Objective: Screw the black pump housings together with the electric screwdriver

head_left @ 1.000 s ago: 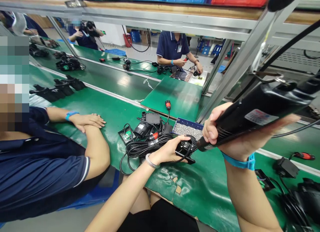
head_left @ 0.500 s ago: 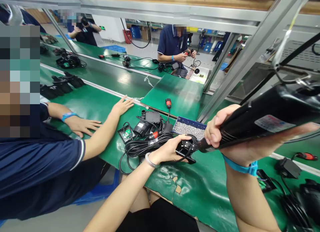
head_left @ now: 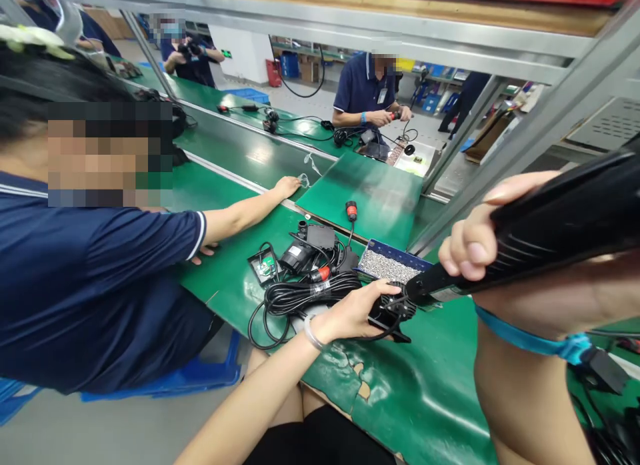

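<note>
My right hand (head_left: pixel 505 251) is wrapped round a black electric screwdriver (head_left: pixel 540 235); its tip rests on a small black pump (head_left: pixel 393 308) lying on the green bench mat (head_left: pixel 430 385). My left hand (head_left: pixel 357 311) is closed on the near side of that pump and holds it down. A coiled black cable (head_left: pixel 305 295) runs from the pump to the left. Just behind the pump stands a blue tray of small screws (head_left: pixel 387 265).
A co-worker in a dark blue shirt (head_left: pixel 100 285) leans in at the left, one arm stretched across the bench with the hand (head_left: pixel 287 185) on the conveyor edge. More black parts and a red-capped plug (head_left: pixel 351 210) lie behind the cable. Another person (head_left: pixel 367 95) works across the belt.
The co-worker at the left has leaned forward and reached an arm across the bench to the conveyor edge. My hands have stayed on the pump and the screwdriver; the view has shifted.
</note>
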The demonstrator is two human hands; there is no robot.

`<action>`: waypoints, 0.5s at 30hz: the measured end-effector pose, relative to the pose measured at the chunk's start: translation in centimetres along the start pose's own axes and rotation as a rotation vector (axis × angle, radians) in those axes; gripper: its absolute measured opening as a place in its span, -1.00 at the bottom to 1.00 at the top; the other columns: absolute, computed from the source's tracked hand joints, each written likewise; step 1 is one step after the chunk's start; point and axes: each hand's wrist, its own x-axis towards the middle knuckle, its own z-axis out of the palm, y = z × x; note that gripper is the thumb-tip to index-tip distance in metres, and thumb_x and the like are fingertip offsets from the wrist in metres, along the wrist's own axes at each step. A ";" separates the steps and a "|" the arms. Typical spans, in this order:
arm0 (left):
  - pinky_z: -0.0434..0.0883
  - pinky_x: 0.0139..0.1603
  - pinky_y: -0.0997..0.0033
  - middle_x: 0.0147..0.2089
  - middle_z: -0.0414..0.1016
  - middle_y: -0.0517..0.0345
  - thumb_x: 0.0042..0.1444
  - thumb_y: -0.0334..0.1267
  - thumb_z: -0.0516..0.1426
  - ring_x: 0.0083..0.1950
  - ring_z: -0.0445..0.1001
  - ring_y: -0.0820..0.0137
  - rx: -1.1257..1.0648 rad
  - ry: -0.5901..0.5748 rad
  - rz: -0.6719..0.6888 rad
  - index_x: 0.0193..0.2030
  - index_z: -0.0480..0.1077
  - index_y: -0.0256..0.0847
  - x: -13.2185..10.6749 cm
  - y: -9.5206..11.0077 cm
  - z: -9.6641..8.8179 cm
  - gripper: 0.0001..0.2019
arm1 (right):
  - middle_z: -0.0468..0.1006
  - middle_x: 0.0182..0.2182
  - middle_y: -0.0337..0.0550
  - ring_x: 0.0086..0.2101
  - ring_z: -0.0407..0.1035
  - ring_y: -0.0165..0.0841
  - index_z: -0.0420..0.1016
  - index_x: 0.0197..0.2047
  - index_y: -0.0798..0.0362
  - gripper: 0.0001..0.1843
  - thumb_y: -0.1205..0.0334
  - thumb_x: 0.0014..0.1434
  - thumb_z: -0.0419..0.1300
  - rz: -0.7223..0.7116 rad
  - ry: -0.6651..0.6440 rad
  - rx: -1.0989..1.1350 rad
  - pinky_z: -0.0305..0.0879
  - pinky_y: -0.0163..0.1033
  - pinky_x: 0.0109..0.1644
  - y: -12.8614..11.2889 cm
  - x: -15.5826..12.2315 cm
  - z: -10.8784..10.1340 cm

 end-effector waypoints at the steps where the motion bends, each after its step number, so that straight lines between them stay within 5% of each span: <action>1: 0.33 0.37 0.17 0.32 0.36 -0.19 0.07 -0.21 0.36 0.32 0.41 0.09 -0.011 -0.001 0.005 0.36 0.16 -0.23 0.0 0.0 0.1 -0.24 | 0.37 -0.71 -0.17 -0.71 0.23 -0.28 0.61 -0.39 -0.10 -0.29 -0.60 -0.06 0.13 -0.044 0.011 -0.006 0.15 -0.12 -0.71 0.2 0.1 0.7; 8: 0.31 0.39 0.11 0.37 0.32 -0.18 0.08 -0.22 0.34 0.37 0.36 0.06 -0.009 0.005 0.012 0.37 0.14 -0.18 0.4 -0.1 0.8 -0.25 | 0.46 -0.70 -0.17 -0.73 0.29 -0.26 0.66 -0.30 -0.02 -0.21 -0.59 0.05 0.04 -0.062 -0.034 -0.008 0.22 -0.12 -0.70 2.3 0.3 1.1; 12: 0.36 0.36 0.16 0.34 0.34 -0.19 0.10 -0.23 0.33 0.35 0.38 0.09 0.015 0.036 0.034 0.38 0.12 -0.21 0.7 0.1 0.9 -0.25 | 0.47 -0.71 -0.24 -0.75 0.26 -0.33 0.68 -0.31 -0.01 -0.31 -0.51 -0.01 0.21 -0.178 -0.074 -0.041 0.20 -0.18 -0.74 2.7 0.5 1.2; 15: 0.35 0.37 0.13 0.33 0.34 -0.19 0.10 -0.24 0.33 0.35 0.37 0.09 0.026 0.050 0.027 0.39 0.10 -0.21 0.6 0.3 1.1 -0.23 | 0.45 -0.70 -0.27 -0.73 0.26 -0.35 0.66 -0.34 0.00 -0.42 -0.39 -0.02 0.32 -0.131 -0.008 -0.056 0.22 -0.20 -0.71 2.6 0.4 1.7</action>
